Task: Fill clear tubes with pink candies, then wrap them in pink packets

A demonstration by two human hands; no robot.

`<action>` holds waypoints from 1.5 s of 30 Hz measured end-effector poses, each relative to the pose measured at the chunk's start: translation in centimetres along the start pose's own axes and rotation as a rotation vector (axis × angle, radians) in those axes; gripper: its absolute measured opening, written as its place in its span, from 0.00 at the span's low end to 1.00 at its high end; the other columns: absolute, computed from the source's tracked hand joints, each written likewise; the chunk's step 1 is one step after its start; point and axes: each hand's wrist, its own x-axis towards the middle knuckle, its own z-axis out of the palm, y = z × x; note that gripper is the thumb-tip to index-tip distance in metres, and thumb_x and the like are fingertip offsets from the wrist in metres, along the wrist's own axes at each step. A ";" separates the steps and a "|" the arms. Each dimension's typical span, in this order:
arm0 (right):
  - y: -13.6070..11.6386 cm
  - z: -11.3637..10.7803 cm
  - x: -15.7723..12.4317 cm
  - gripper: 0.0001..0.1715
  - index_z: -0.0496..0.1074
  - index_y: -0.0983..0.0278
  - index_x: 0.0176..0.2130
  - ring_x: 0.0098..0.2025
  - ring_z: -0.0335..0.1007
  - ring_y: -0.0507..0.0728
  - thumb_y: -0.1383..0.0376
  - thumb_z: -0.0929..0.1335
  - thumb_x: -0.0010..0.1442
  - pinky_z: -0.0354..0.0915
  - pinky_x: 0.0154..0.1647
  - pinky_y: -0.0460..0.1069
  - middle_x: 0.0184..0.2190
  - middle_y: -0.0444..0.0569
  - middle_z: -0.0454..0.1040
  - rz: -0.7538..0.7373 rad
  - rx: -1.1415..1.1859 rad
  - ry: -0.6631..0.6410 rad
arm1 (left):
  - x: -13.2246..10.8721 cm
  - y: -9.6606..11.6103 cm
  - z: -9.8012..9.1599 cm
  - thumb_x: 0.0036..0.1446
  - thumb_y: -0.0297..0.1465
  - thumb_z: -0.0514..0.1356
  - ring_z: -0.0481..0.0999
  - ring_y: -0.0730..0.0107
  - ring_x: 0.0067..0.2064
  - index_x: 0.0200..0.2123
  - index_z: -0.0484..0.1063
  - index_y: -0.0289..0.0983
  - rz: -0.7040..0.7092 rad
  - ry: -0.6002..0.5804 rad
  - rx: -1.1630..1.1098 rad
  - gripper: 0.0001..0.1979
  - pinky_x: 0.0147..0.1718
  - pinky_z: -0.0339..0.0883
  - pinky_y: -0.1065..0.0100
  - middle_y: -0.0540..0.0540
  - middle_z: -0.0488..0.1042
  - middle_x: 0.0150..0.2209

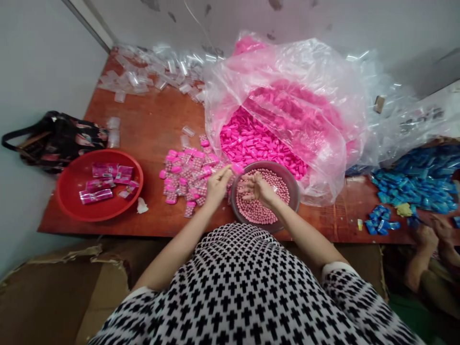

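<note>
My left hand [216,188] is closed in a pinch at the left rim of a dark round bowl [235,203]. At its fingertips is a bright pink cap [237,168]; whether a clear container is attached cannot be made out. My right hand [261,190] hovers over the bowl, palm turned inward and fingers apart, with nothing plainly held. Small round pink beads [257,211] fill the bowl. Left of my left hand lies a pile of small clear containers [192,175] with pink caps and pink beads inside.
Behind the bowl, a big clear plastic bag [323,129] spills loose pink caps [258,143]. Empty clear containers [143,76] lie along the wall. A red basin [100,213] with pink packets and a dark handbag [68,139] are left. Blue packets [409,187] and another person's hands [431,235] are right.
</note>
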 end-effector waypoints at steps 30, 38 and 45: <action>0.1 -9.0 -3.5 0.16 0.72 0.63 0.43 0.35 0.70 0.56 0.55 0.65 0.60 0.60 0.36 0.48 0.36 0.51 0.76 -0.384 -1.555 -0.008 | -4.2 -0.7 6.0 0.58 0.32 0.58 0.74 0.64 0.48 0.46 0.72 0.36 0.191 -0.436 0.360 0.13 0.50 0.66 0.62 0.43 0.76 0.47; 4.4 -7.2 -3.7 0.18 0.68 0.61 0.34 0.30 0.68 0.53 0.53 0.72 0.48 0.66 0.35 0.50 0.28 0.43 0.72 -0.486 -0.326 0.342 | -6.7 -1.8 8.7 0.55 0.35 0.60 0.78 0.71 0.37 0.41 0.73 0.33 -0.460 -0.338 -0.535 0.13 0.41 0.74 0.64 0.45 0.77 0.38; 2.8 -9.8 -2.5 0.12 0.69 0.63 0.43 0.45 0.67 0.60 0.61 0.63 0.61 0.62 0.47 0.54 0.42 0.55 0.73 -0.479 -1.197 0.293 | -6.6 -3.0 6.5 0.51 0.32 0.62 0.79 0.64 0.38 0.46 0.73 0.35 -0.366 -0.282 -0.211 0.17 0.37 0.75 0.60 0.42 0.77 0.40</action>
